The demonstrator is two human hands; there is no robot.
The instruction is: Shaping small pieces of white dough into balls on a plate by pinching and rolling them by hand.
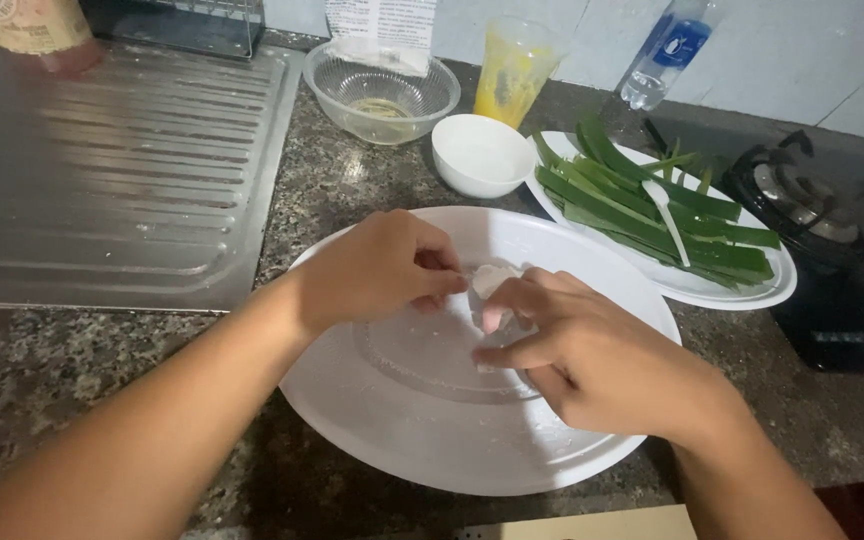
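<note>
Both hands meet over a large white plate [422,430] on the granite counter. My left hand [377,270] pinches one end of a small pale, soft lump of dough [492,280]. My right hand [582,355] grips the same lump from the other side, fingers curled around it. A thin translucent sheet [432,350] lies flat on the middle of the plate under the hands. Most of the lump is hidden by my fingers.
A plate [752,290] of long green leaves [642,205] with a white spoon [667,215] sits at right. Behind are a small white bowl [480,155], a glass bowl [382,95], a yellow-smeared cup [512,75], a water bottle [664,55]. Steel drainboard [102,170] at left, black stove [832,240] at right.
</note>
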